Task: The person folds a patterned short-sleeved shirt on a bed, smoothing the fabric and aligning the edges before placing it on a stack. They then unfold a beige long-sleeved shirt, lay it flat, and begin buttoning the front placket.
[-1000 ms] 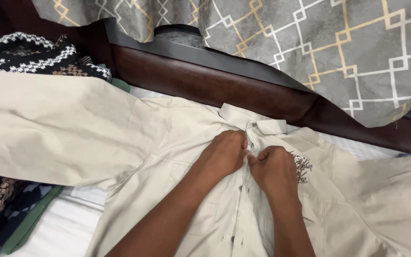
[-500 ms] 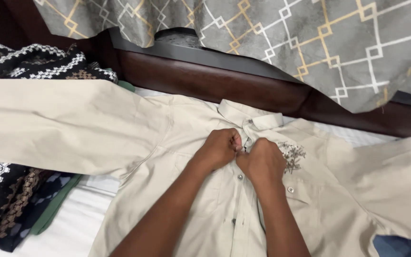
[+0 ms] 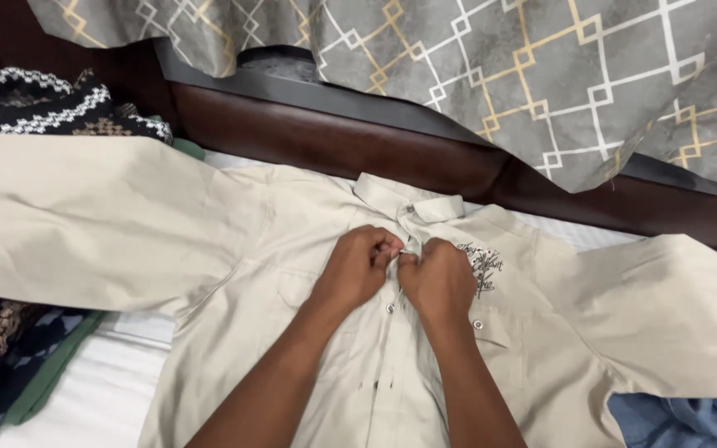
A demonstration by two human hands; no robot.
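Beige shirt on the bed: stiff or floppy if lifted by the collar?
Probably floppy: the beige shirt lies flat and creased, sleeves spread limp. Likely light, since thin cloth bunches under both hands, left and right. The collar looks slightly firmer.

behind hands: dark wooden bed rail is blocking just past the shirt collar, w/ grey patterned blanket hanging over it.
left side: shirt sleeve is lying flat, low, passable above; knitted dark clothes are piling up at far corner.
right side: other sleeve is spreading flat, blue cloth just beneath.
near left: white sheet is showing open room.
centre: both hands are crowding the placket, touching.
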